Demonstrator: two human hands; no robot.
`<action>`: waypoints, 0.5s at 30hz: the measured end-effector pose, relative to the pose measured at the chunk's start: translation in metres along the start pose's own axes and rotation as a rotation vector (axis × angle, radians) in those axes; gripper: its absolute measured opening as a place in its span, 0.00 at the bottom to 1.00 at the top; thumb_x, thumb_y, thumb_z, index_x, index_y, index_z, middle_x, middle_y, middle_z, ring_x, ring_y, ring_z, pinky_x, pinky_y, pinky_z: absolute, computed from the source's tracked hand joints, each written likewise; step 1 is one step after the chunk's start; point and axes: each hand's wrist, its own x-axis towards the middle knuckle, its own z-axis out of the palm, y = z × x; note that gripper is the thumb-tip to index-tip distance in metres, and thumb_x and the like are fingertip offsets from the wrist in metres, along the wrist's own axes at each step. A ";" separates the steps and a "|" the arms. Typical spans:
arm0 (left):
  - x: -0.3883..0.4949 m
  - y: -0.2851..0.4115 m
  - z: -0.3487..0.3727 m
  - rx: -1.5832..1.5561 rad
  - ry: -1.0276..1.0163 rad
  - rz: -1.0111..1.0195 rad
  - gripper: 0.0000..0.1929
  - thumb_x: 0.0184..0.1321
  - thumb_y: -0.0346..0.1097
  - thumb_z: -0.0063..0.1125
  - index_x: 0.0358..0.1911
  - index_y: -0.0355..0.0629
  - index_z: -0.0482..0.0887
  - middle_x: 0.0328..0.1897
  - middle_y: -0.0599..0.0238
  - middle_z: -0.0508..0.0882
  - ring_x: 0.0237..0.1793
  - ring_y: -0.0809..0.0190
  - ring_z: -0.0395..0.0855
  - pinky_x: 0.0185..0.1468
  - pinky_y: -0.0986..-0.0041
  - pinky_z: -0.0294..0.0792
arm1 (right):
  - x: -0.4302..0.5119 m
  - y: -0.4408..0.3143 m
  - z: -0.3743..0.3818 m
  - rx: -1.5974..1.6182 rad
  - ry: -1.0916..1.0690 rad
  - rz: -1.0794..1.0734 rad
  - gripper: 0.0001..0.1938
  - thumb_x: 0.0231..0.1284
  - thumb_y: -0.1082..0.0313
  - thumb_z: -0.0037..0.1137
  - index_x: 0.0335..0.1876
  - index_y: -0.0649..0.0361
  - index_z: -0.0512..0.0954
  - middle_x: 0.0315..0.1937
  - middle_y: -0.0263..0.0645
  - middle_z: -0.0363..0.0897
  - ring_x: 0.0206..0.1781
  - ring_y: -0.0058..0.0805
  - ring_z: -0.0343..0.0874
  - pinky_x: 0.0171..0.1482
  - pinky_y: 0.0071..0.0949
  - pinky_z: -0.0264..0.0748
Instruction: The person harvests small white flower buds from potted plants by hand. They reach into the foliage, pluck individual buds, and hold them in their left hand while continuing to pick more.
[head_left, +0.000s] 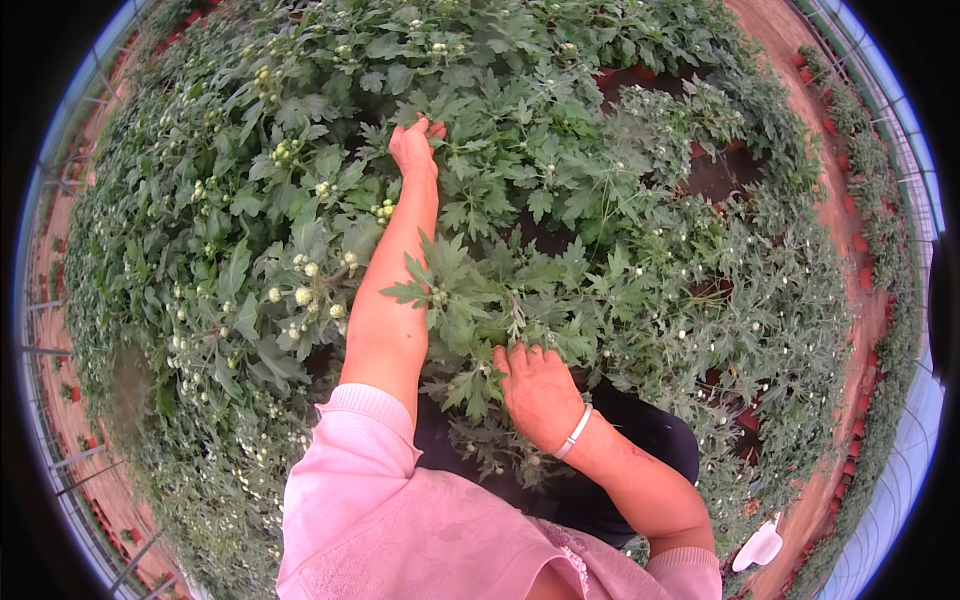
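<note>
Stretched far forward among chrysanthemum plants, my left hand (415, 148) has its fingers curled at the leaves (457, 124). Whether a stem lies between those fingertips is hard to make out. Closer to my body, my right hand (541, 391) rests back-up on a leafy chrysanthemum shoot (517, 319), its fingertips touching the foliage and partly hidden. A white band (574, 433) circles the right wrist. Broad lobed leaves with a small bud cluster (439, 295) overlap my left forearm. Pale round buds (303, 295) stand to the left of that arm.
Dense chrysanthemums surround me on all sides. Red pots (739, 420) show through gaps at the right. Beyond lies a bare earth path (832, 195) with another row of potted plants. A white object (759, 545) sits at the lower right. Metal greenhouse framing (60, 349) curves along the left.
</note>
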 end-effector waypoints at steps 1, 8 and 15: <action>0.000 -0.001 0.000 0.006 -0.005 -0.001 0.06 0.61 0.30 0.52 0.41 0.39 0.74 0.39 0.60 0.81 0.34 0.58 0.85 0.40 0.68 0.70 | 0.000 0.000 0.000 0.000 -0.009 0.001 0.23 0.55 0.66 0.47 0.56 0.69 0.69 0.43 0.48 0.73 0.42 0.36 0.74 0.41 0.31 0.69; -0.005 -0.002 0.002 -0.005 0.022 -0.015 0.03 0.61 0.27 0.52 0.38 0.40 0.75 0.39 0.62 0.81 0.35 0.58 0.85 0.46 0.67 0.68 | 0.001 0.001 -0.001 0.021 -0.014 0.004 0.24 0.55 0.66 0.47 0.57 0.70 0.69 0.43 0.48 0.73 0.43 0.37 0.74 0.42 0.31 0.69; -0.006 -0.003 0.002 -0.087 0.021 0.021 0.03 0.60 0.26 0.54 0.36 0.37 0.75 0.36 0.60 0.81 0.33 0.58 0.86 0.37 0.70 0.74 | 0.001 0.000 0.000 0.021 -0.016 0.009 0.24 0.55 0.66 0.46 0.57 0.70 0.68 0.44 0.48 0.74 0.44 0.36 0.74 0.43 0.31 0.69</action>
